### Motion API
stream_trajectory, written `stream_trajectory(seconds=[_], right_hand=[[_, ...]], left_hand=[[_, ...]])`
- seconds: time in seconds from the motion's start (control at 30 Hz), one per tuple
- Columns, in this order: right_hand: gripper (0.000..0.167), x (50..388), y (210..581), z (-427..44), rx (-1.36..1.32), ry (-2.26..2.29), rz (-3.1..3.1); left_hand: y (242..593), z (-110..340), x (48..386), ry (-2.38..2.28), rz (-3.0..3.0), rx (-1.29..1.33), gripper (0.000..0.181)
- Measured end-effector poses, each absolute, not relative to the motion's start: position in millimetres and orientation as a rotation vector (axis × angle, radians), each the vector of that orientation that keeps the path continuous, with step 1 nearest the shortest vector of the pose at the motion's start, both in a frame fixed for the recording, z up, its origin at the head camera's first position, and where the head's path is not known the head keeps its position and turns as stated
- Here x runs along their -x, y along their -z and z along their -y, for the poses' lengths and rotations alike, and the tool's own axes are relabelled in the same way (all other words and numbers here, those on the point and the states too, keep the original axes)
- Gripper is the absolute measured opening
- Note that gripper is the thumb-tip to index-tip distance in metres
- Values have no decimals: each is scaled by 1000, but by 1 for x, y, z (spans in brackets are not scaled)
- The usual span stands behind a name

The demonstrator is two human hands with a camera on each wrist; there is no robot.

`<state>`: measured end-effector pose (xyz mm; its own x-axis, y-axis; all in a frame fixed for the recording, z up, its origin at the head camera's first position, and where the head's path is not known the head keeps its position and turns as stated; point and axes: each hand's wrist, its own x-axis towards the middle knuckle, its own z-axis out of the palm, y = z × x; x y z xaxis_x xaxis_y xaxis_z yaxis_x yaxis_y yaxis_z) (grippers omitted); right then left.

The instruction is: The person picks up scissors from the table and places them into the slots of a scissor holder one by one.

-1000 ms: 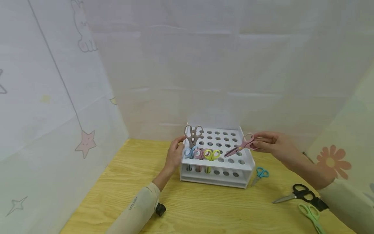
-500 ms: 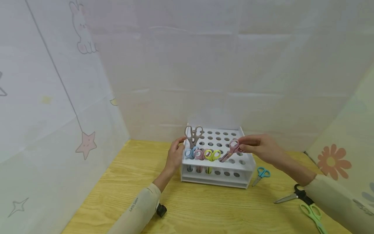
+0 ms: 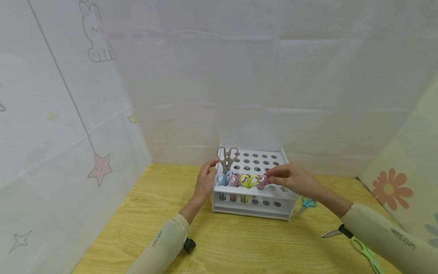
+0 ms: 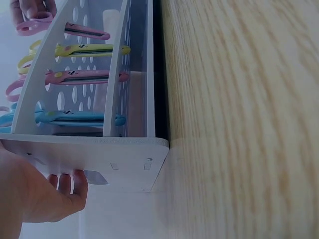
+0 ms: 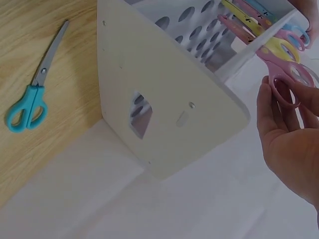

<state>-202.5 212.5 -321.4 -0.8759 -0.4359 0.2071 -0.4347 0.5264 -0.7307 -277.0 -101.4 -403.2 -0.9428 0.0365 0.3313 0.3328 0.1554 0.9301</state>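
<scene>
Pink-handled scissors stand with their blades down through a front-row hole of a white holed rack. By one handle loop my right hand pinches them; in the left wrist view their pink blade part shows below the top shelf, its tip above the lower shelf. My left hand holds the rack's left side, fingers curled against the side panel. To the left in the front row stand yellow scissors, another pink pair and a blue pair. Grey-brown scissors stand behind them.
Teal scissors lie on the wooden table right of the rack. Farther right lie light green scissors and a metal blade, partly behind my right sleeve. Papered walls surround the table.
My right hand has moved left and down, bringing the pink scissors from above the rack into a front hole beside the yellow pair. My left hand stays on the rack.
</scene>
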Motion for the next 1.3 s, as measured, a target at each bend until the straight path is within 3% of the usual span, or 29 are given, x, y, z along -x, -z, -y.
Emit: stream_trajectory(seconds=[0.53, 0.9, 1.3], right_hand=[[19, 216, 341, -204, 838, 1303, -2755], [26, 212, 348, -198, 560, 1513, -2693], [28, 212, 346, -217, 666, 1436, -2767]], left_hand=[[400, 100, 278, 1851, 2196, 360, 35], [402, 98, 278, 1844, 2200, 351, 36], [407, 96, 283, 1858, 2205, 352, 37]])
